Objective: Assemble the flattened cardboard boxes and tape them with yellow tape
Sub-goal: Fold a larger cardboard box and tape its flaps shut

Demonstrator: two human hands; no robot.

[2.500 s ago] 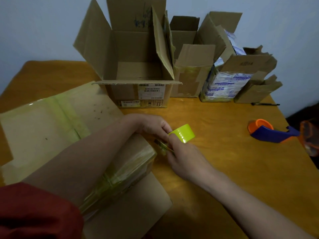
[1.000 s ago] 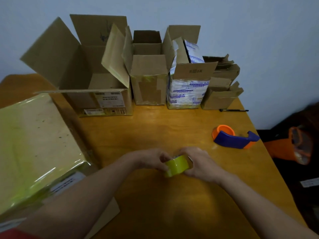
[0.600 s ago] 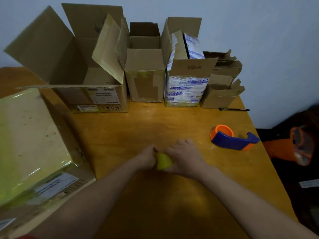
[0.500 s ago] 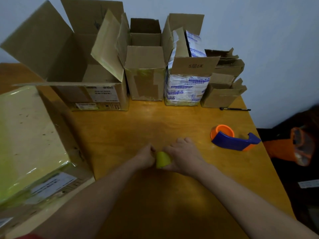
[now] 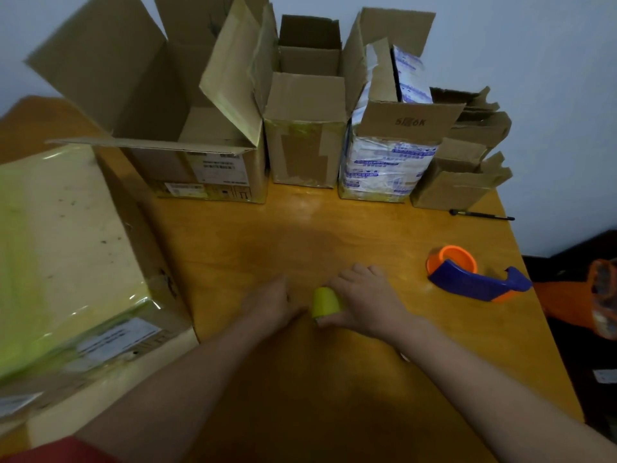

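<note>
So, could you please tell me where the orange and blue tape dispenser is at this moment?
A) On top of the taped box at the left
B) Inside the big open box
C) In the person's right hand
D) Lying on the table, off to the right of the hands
D: the tape dispenser lies untouched on the table, to the right of the right hand, which grips the yellow tape roll.

A single wide-angle view from the person's head looks forward and down over the bench [image 5: 334,235]. It sits close above the left hand [image 5: 267,304], right hand [image 5: 367,302] and yellow tape roll [image 5: 324,301] at lower centre, with the open boxes [image 5: 303,148] and wall [image 5: 534,45] farther off along the top.
</note>
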